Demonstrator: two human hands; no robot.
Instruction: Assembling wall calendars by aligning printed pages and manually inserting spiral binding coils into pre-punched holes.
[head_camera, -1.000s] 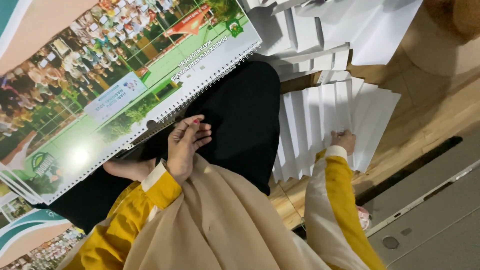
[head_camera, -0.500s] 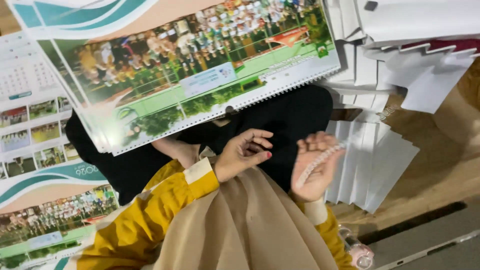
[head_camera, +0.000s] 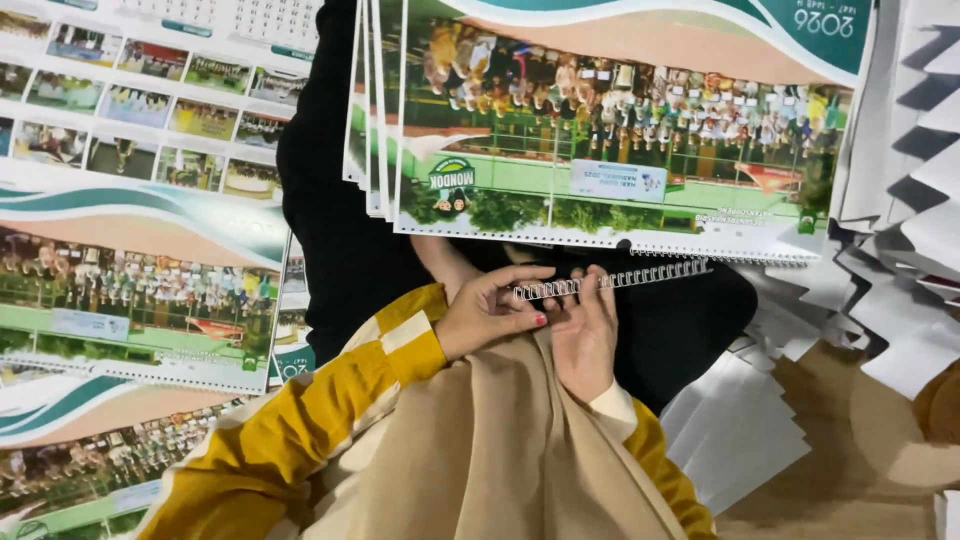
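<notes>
Left hand (head_camera: 490, 315) and right hand (head_camera: 583, 335) pinching a white wire binding comb (head_camera: 610, 281), fingers curled, below green photo calendar stack (head_camera: 600, 130), white paper sheets (head_camera: 735, 430) at right

A silver wire binding comb (head_camera: 610, 281) is held horizontally between both hands, just below the punched bottom edge of a stack of calendar sheets (head_camera: 600, 130). The left hand (head_camera: 490, 315) is pinched on the comb's left end, while the right hand (head_camera: 585, 340) is closed around it from beneath, near the middle. The sheets, printed with a group photograph on a green field, are rested over a black-clad lap (head_camera: 340, 240). Yellow-and-cream sleeves (head_camera: 300, 420) and a beige cloth (head_camera: 490, 450) are seen below. More printed calendar pages (head_camera: 130, 260) are spread at the left, and fanned stacks of white paper (head_camera: 740, 430) are lying at the right.
</notes>
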